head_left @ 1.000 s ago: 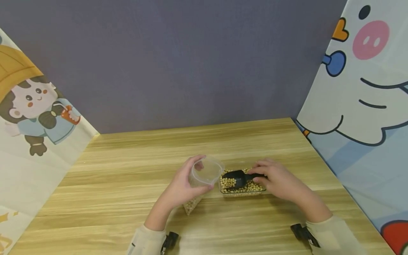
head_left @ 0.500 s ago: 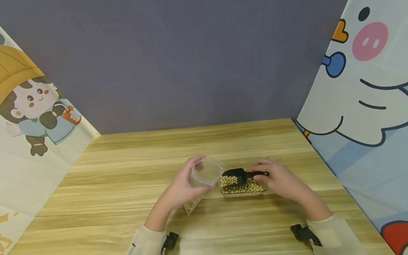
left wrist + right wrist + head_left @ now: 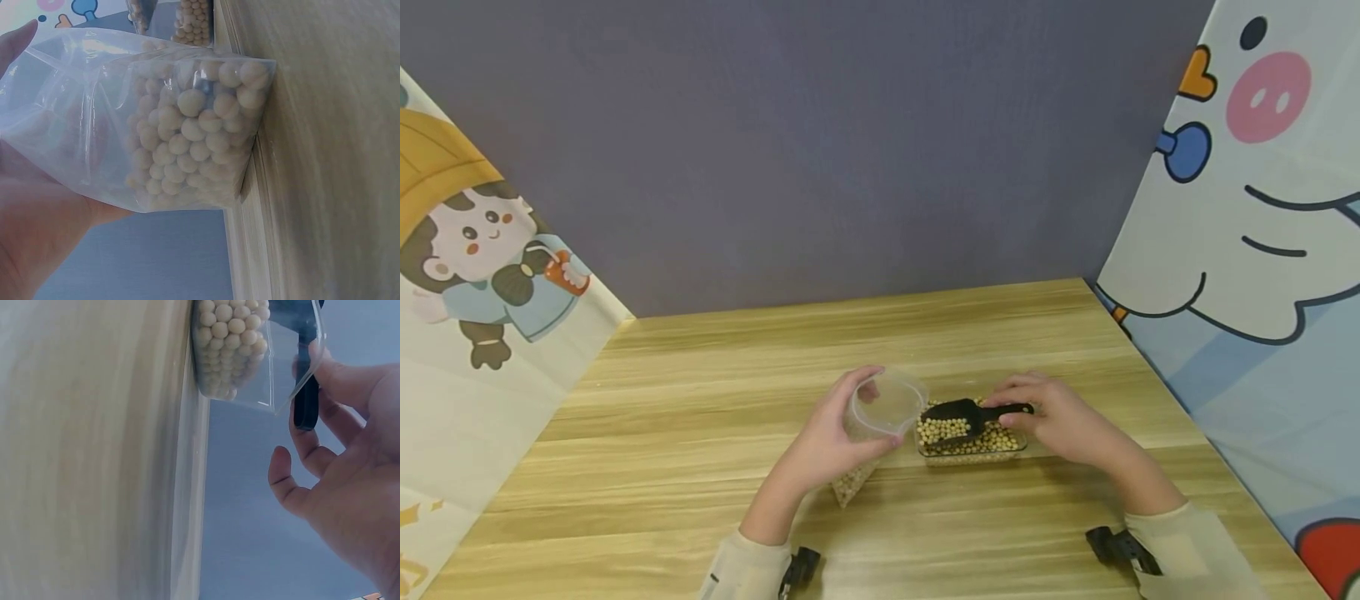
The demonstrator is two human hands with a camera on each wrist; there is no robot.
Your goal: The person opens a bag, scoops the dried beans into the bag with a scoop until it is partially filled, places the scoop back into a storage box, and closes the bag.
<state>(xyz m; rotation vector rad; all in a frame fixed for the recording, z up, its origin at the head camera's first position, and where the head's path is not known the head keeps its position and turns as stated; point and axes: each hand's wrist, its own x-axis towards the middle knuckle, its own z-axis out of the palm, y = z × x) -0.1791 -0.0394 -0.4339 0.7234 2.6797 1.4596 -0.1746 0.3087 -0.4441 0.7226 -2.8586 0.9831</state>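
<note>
My left hand (image 3: 833, 429) grips a clear plastic bag (image 3: 891, 402) by its upper part and keeps its round mouth spread. In the left wrist view, pale round soybeans (image 3: 187, 134) fill the lower part of this bag, whose base is at the wooden table. Between the thumb and fingers of my right hand (image 3: 1056, 417) is the handle of a black scoop (image 3: 973, 414). Soybeans (image 3: 943, 431) lie in its bowl. The scoop is over a clear rectangular container (image 3: 973, 458) of soybeans, its tip close to the bag's mouth. The right wrist view shows the handle (image 3: 306, 403) behind the container's corner.
The container stands right beside the bag on the wood-grain table (image 3: 700, 433). A grey panel (image 3: 865, 150) rises behind the table. Printed cartoon panels flank it on the left (image 3: 497, 275) and right (image 3: 1240, 250).
The scoop in my right hand has lifted slightly out of the soybeans and tilted, with more beans showing in its bowl. My left hand and the bag have stayed in place.
</note>
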